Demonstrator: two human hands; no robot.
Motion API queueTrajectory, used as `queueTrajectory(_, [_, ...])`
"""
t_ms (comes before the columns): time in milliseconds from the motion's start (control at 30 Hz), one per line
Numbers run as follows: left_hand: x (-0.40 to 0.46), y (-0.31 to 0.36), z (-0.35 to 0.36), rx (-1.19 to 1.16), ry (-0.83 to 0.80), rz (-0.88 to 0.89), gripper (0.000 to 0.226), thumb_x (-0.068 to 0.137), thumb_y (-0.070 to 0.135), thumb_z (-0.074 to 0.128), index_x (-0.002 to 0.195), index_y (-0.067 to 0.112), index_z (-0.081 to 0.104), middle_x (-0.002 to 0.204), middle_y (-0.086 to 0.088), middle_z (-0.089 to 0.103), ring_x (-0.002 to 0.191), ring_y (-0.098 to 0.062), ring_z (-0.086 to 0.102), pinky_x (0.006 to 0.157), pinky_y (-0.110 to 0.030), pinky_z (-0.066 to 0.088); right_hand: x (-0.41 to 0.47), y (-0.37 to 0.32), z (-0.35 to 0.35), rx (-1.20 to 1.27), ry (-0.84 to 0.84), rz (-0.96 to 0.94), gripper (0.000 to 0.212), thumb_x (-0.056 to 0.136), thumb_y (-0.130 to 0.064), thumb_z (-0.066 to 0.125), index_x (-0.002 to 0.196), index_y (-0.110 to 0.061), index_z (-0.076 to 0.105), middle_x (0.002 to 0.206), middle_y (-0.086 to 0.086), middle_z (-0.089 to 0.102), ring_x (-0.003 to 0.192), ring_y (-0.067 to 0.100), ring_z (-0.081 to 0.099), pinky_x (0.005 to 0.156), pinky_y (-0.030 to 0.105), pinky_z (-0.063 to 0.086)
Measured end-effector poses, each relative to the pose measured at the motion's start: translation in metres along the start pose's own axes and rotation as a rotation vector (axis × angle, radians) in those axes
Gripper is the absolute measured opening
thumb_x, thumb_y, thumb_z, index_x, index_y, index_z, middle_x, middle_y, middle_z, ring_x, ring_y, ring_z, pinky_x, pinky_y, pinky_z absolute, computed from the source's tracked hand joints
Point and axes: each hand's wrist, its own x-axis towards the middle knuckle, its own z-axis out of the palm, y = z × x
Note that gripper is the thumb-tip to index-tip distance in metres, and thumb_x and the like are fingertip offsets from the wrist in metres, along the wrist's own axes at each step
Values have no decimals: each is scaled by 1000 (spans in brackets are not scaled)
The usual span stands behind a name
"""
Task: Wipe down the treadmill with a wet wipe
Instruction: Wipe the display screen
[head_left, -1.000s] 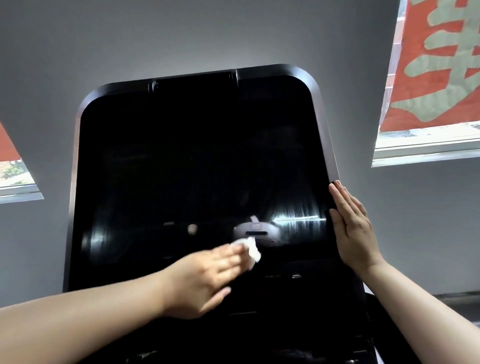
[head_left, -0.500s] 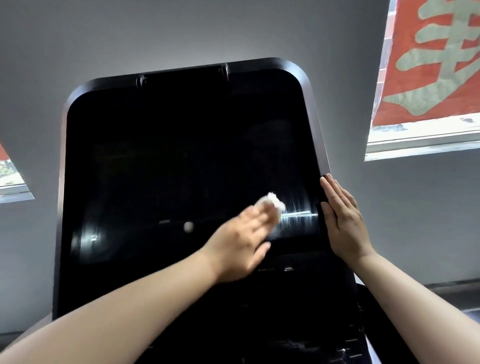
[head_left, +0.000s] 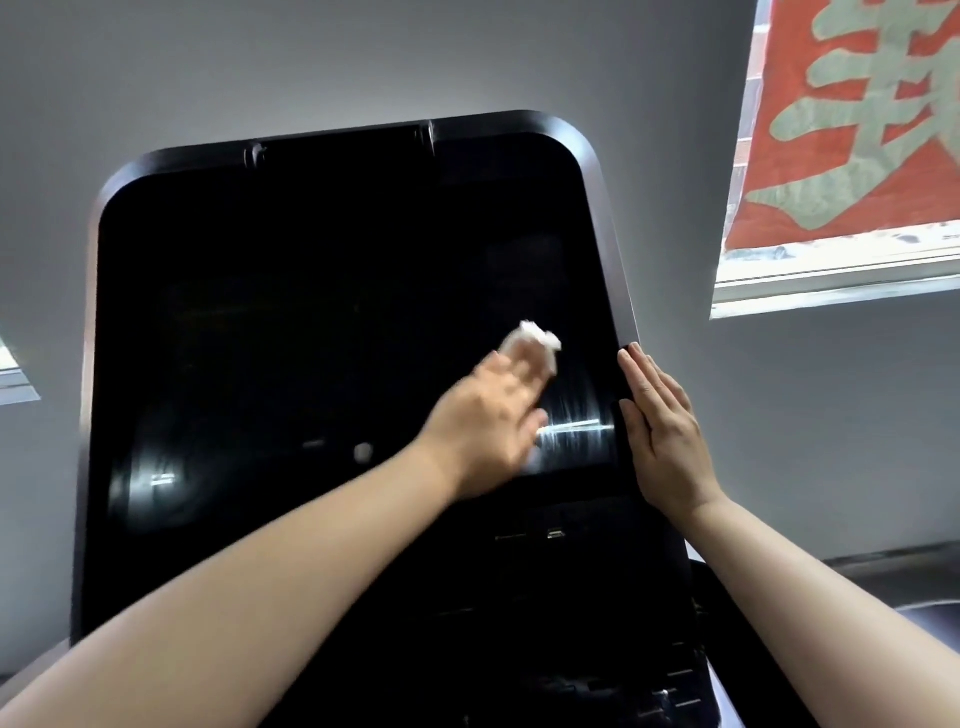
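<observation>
Mid-wipe on the treadmill's glossy black screen (head_left: 332, 332), taken here as landmark. Nearest, low on the screen's right half: left hand (head_left: 488, 431), blurred, fingers pressing the bunched white wet wipe (head_left: 540, 340) against the glass; whether curled round it or flat, cannot tell. At the screen's right edge: right hand (head_left: 665, 436), fingers straight and together, flat against the frame, seemingly bracing. Next, probably: carry strokes up and left across the unwiped glass, keeping even pressure. Beyond the screen, right: window with red banner (head_left: 852, 114).
</observation>
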Motion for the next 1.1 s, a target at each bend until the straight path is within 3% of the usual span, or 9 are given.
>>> queueTrajectory(233, [-86, 4, -5, 9, -176, 463, 52, 92, 33, 34, 133, 7, 51, 139, -8, 50, 135, -19, 35, 111, -31, 23, -1, -5, -6, 30, -52, 77, 46, 98, -21, 45, 143, -12, 38, 146, -6, 27, 135, 12, 30, 108, 9, 16])
queueTrajectory(400, [-18, -51, -24, 154, -49, 221, 57, 89, 31, 31, 130, -2, 51, 134, -18, 52, 125, -28, 51, 104, -36, 38, -23, -5, -21, 124, -95, 229, 50, 94, -19, 55, 142, -20, 40, 148, -14, 23, 133, 3, 26, 107, 23, 23])
queueTrajectory(500, [35, -34, -23, 58, -81, -26, 70, 89, 40, 11, 146, 2, 24, 154, -13, 16, 145, -21, 12, 116, -31, 10, -39, -5, -23, 152, -71, 254, 47, 91, -15, 59, 136, -18, 48, 144, -11, 32, 131, 6, 33, 106, 14, 24])
queueTrajectory(567, [52, -7, -14, -1, -53, -98, 76, 86, 43, 5, 146, 0, 23, 155, -16, 18, 146, -26, 9, 116, -31, 6, -44, -7, -23, 179, -35, 276, 46, 89, -11, 63, 133, -14, 52, 141, -7, 38, 128, 6, 37, 102, 3, 22])
queueTrajectory(667, [23, 28, 6, -1, 20, 58, 64, 86, 35, 27, 129, -7, 51, 134, -24, 51, 131, -36, 42, 110, -38, 30, -49, -8, -24, 181, -26, 264, 44, 88, -17, 61, 131, -9, 55, 134, -5, 44, 124, 0, 40, 101, 0, 22])
queueTrajectory(800, [-52, 48, 5, -63, -124, 282, 55, 89, 32, 35, 129, 0, 54, 135, -17, 52, 130, -28, 44, 110, -33, 24, -58, -9, -25, 199, -18, 262, 45, 86, -7, 65, 129, -7, 55, 132, -3, 46, 120, -5, 38, 102, 2, 24])
queueTrajectory(900, [-60, 11, -6, 17, -138, 392, 50, 89, 29, 35, 125, 5, 59, 131, -12, 57, 127, -24, 49, 107, -31, 24, -64, -11, -25, 264, -27, 318, 48, 85, 0, 65, 130, -12, 54, 135, -6, 46, 124, -3, 40, 106, 17, 32])
queueTrajectory(1000, [-25, -27, -17, 78, -83, 208, 52, 89, 27, 31, 123, -1, 59, 126, -18, 60, 121, -29, 54, 104, -35, 37, -67, -13, -23, 310, -30, 363, 49, 87, -1, 62, 132, -17, 51, 137, -10, 43, 126, -4, 39, 109, 28, 34])
queueTrajectory(1100, [13, -8, -21, 30, -34, 17, 60, 88, 29, 25, 128, -9, 50, 132, -26, 51, 129, -36, 44, 109, -36, 28, -68, -17, -21, 339, -26, 389, 51, 89, -2, 59, 131, -27, 47, 138, -18, 40, 129, -5, 37, 111, 33, 34])
